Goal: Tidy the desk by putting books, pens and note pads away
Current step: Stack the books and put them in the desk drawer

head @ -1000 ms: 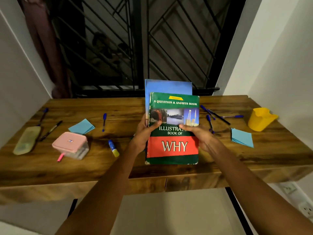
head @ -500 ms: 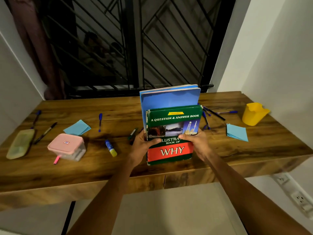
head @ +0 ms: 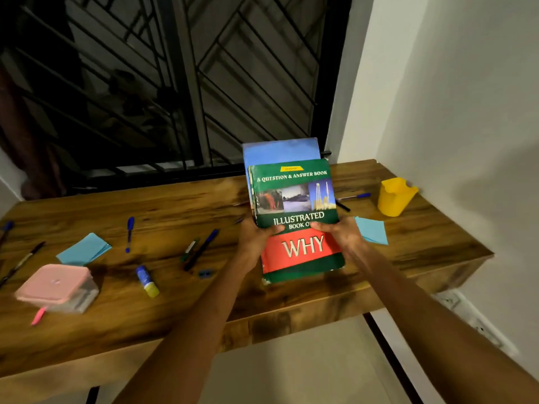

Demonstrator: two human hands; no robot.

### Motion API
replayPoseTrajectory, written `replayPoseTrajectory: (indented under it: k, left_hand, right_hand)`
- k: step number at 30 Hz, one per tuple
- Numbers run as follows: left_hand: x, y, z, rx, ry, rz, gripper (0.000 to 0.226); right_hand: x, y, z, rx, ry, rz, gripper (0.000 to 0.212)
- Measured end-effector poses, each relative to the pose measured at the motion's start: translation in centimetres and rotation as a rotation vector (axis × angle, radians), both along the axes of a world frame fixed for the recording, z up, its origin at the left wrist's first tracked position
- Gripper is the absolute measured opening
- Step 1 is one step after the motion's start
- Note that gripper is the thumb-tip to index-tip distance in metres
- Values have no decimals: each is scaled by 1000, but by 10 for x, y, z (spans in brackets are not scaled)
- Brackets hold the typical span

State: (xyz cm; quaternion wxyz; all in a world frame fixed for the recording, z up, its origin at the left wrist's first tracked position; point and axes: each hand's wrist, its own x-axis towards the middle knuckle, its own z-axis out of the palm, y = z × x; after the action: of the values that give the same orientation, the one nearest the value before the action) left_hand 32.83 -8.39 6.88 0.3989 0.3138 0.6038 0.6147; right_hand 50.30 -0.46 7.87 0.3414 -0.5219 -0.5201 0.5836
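Several pens, perhaps a sharpener

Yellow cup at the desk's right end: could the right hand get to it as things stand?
Probably not yet: the right hand is gripping the stacked books along with the left hand. The path to the yellow cup looks clear.

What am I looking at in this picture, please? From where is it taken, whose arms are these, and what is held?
No machine here: a person wears a camera on the head, looking down at their own arms. The left hand and right hand together hold a green book with a blue book behind it, tilted up over the wooden desk. On the desk lie scattered pens, blue note pads, a glue stick, a pink box and a yellow cup.
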Motion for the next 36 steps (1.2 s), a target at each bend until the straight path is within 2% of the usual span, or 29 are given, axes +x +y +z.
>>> replayPoseTrajectory:
  k: [4,8,12,15,18,20,23,25,27,29,30,32,34,36]
  left_hand:
    - [43,60,3,-136,28,-21,48]
    - [73,107,-13,-306,152,-28,61]
    - [103,132,-36,-432,279,23,60]
    - [123,140,-52,-529,401,71,60]
    - [139,144,-72,-599,534,98,59]
    - [145,145,-84,-629,602,102,58]
    - [153,146,-88,-650,680,167,59]
    - [155,147,-89,-675,759,203,64]
    - [155,149,-88,-689,782,186,68]
    - [153,145,-85,-682,702,183,69]
    - [151,141,-83,-650,684,220,67]
    - [152,120,-80,-500,680,370,63]
    - [158,85,-83,-265,617,537,52]
    - [169,50,-97,-165,613,638,50]
  right_hand:
    - [41,55,16,-133,-123,-51,42]
    - [73,107,5,-182,-237,-54,72]
    - [93,128,-10,-192,-345,-60,58]
    - [102,140,-30,-223,-414,-56,60]
    - [109,147,-53,-204,-520,8,40]
    - [108,151,-66,-203,-533,69,38]
    - [108,154,-72,-105,-736,89,77]
    - [108,152,-73,-73,-776,62,79]
    - [110,148,-74,-21,-708,36,73]
    - [112,146,-87,41,-700,-19,82]
    - [113,144,-91,91,-727,-88,86]
    - [122,128,-86,250,-714,-279,76]
    - [136,103,-80,366,-482,-438,56]
    - [152,75,-96,352,-256,-533,45]
